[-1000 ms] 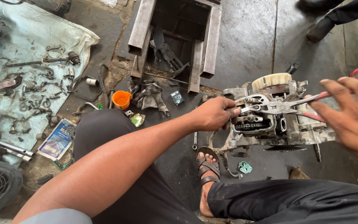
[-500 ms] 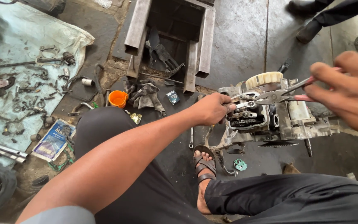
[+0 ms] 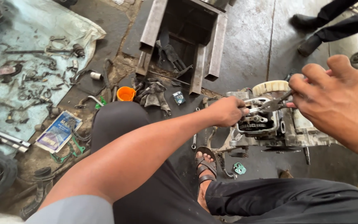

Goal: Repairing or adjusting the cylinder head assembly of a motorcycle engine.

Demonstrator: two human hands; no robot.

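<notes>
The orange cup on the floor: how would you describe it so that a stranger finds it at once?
Start at the open metal frame at the top. Go down to its lower left corner, where the orange cup stands on the dark floor beside a crumpled grey rag. It is the only bright orange thing among grey parts.

Engine block [image 3: 270, 124] sits on the floor right of centre, just beyond the sandalled foot [image 3: 206, 168]; left hand [image 3: 228, 111] rests on its left side, right hand [image 3: 336, 97] holds pliers [image 3: 272, 104] over its top. Steel channel frame [image 3: 179, 37] lies behind. Small cup [image 3: 126, 93] sits left of the engine; cloth [image 3: 25, 62] strewn with parts lies far left.
</notes>
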